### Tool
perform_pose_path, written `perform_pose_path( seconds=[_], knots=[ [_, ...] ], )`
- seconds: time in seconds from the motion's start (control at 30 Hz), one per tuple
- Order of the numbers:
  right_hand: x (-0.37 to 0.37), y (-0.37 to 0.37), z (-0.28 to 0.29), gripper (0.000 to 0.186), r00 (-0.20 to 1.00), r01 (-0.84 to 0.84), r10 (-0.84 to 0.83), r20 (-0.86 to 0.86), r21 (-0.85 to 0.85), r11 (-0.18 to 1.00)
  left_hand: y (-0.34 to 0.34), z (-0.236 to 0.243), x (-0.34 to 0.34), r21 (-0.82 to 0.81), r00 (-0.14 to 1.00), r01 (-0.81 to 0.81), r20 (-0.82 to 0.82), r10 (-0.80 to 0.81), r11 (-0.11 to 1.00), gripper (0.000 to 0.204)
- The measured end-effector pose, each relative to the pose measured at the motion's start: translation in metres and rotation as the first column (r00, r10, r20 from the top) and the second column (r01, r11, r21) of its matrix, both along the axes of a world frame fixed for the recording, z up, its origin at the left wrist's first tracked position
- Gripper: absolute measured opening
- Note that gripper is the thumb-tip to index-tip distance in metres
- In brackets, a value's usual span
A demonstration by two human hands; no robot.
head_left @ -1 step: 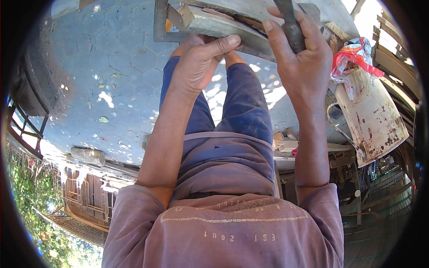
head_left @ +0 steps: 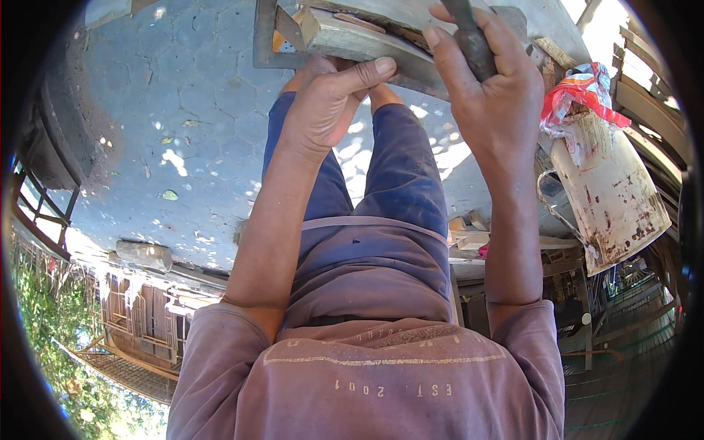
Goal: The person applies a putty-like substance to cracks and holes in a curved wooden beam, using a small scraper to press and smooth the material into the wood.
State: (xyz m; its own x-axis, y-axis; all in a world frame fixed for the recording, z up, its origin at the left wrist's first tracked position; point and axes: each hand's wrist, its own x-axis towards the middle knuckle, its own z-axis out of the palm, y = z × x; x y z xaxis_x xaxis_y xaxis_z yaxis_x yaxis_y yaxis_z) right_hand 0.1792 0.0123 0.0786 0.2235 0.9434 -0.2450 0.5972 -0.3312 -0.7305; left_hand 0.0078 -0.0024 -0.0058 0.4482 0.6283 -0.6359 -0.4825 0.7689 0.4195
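At the top of the view, a pale length of wood [head_left: 352, 38] lies across a dark grey board [head_left: 265, 48]. My left hand [head_left: 326, 103] is closed at the near side of this wood, its thumb along the edge and its fingers mostly hidden beneath. Farther right, my right hand [head_left: 499, 99] is wrapped round a dark tool handle [head_left: 475, 55]. The handle tilts up to the left and leaves the top of the picture, so the tool's working end is out of view. A thin strip of wood [head_left: 359, 23] rests on top of the pale piece.
A rusty, pale container [head_left: 609, 194] with a wire handle stands at the right, a red and white plastic bag [head_left: 579, 99] at its end. Wood offcuts [head_left: 473, 238] lie beside my right forearm. A short log [head_left: 144, 254] is on the blue-grey floor [head_left: 169, 110] at left.
My right hand has shifted slightly left, and the dark handle tilts more to the left. The left hand and the wood have stayed in place.
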Motion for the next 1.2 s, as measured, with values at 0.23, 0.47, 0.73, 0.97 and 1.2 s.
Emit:
perform_pose_path(
  seconds=[0.23,0.47,0.73,0.97,1.2],
  knots=[
    [-0.005,0.033,-0.002,0.028,0.887,-0.461,0.461,0.026,-0.001,0.887,-0.003,-0.001,0.000,-0.034,0.991,-0.120,0.059,0.122,0.992,0.044],
    [-0.004,0.059,-0.007,0.018,0.702,-0.709,0.702,0.120,0.013,0.705,-0.002,-0.004,-0.001,-0.009,0.990,-0.107,0.090,0.107,0.994,0.044],
    [-0.001,0.052,-0.017,0.013,0.722,-0.685,0.665,0.190,0.056,0.727,-0.004,0.001,-0.002,-0.055,0.991,-0.129,0.020,0.130,0.990,0.053],
    [-0.007,0.029,-0.010,0.023,0.827,-0.540,0.521,0.210,0.038,0.841,-0.007,-0.003,-0.007,-0.096,0.991,-0.134,-0.041,0.131,0.986,0.049],
    [-0.008,0.009,0.001,0.016,0.881,-0.440,0.431,0.198,0.001,0.898,-0.005,-0.002,-0.009,-0.078,0.994,-0.102,0.018,0.104,0.992,0.044]
  ],
)
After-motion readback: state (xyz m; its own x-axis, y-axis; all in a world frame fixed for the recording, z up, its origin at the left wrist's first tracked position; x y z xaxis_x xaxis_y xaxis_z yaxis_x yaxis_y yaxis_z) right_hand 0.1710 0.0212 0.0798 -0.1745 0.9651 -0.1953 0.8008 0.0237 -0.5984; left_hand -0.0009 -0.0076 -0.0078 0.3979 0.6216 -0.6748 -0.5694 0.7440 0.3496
